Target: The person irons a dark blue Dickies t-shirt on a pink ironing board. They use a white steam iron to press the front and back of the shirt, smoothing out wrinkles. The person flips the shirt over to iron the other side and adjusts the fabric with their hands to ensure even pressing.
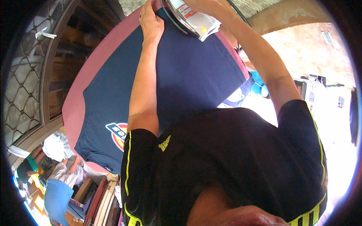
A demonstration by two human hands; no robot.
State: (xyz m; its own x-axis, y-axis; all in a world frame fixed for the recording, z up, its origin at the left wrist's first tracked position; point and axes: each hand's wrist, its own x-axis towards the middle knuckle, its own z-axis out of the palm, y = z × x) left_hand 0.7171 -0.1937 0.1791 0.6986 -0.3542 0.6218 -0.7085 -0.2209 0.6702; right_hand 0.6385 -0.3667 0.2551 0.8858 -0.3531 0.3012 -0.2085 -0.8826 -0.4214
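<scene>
A dark navy T-shirt (pixel 200 67) lies spread over a pink-covered ironing board (pixel 77 84). Its colourful round print (pixel 117 133) shows beside my left arm. My left hand (pixel 152 23) rests on the cloth near the far end, fingers stretched away from me and partly cut off by the upper edge. Just right of it, a clothes iron (pixel 201 25) with a white heel and a shiny rim sits over the shirt. My right hand (pixel 205 5) is closed on the iron from above; the picture's edge cuts off most of its grip.
A metal lattice window (pixel 24 86) runs along the left. Below it are a white plastic bag (pixel 56 145), a blue cloth (pixel 57 199) and several stacked boards (pixel 103 201). On the right, a blue container (pixel 259 84) stands beyond the board, near a pale wall (pixel 301 49).
</scene>
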